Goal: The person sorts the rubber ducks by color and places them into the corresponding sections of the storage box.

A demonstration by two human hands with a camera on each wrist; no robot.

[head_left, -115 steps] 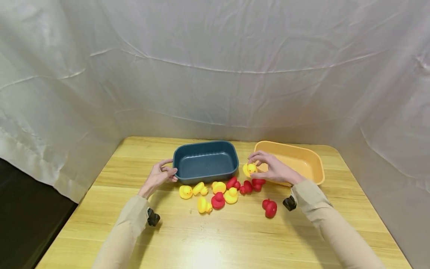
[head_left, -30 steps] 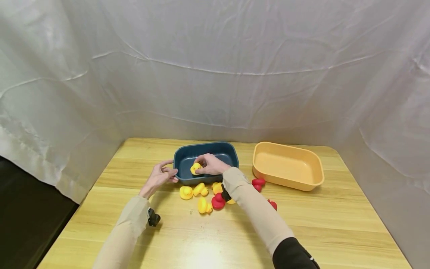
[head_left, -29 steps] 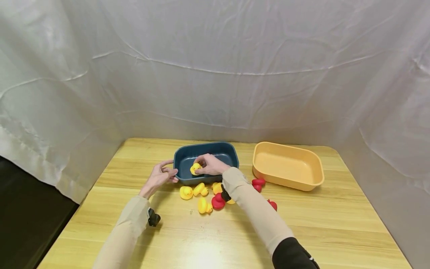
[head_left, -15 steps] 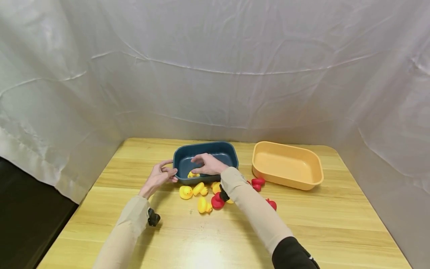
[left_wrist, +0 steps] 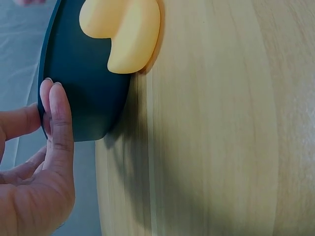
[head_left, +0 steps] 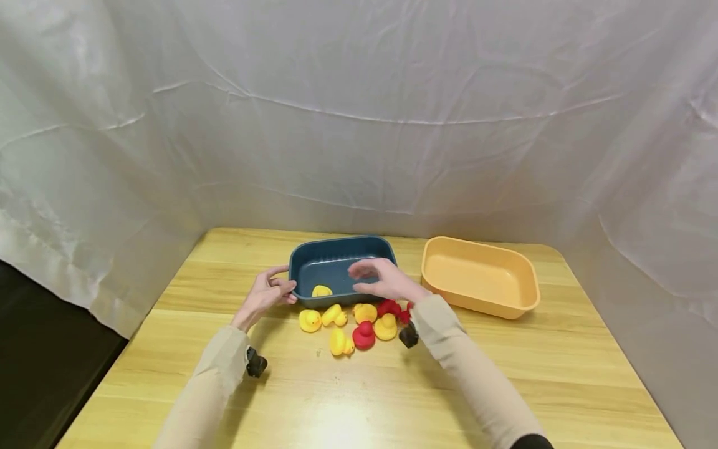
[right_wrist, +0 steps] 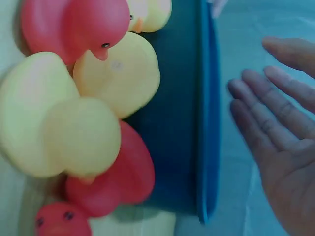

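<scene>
My left hand [head_left: 263,294] pinches the left end of the dark blue bin [head_left: 331,273], thumb on one side of the rim and fingertips on the other in the left wrist view. Inside that bin, by its front left corner, lies a yellow rubber duck [head_left: 321,291], partly hidden by the wall. Over the bin's right part hovers my right hand [head_left: 386,280], its fingers spread loosely and nothing between them. Several yellow and red rubber ducks lie along the bin's front, among them a red duck [head_left: 364,335] and a yellow duck [head_left: 385,327].
A light orange bin [head_left: 479,274] stands to the right with no ducks showing in it. Both bins sit near the back of the wooden table [head_left: 336,399]. Grey sheeting [head_left: 359,125] hangs behind and at the sides.
My right hand carried a yellow duck from beside the orange bin into the blue bin and let go of it. Now it has moved back rightward. The left hand stays on the rim.
</scene>
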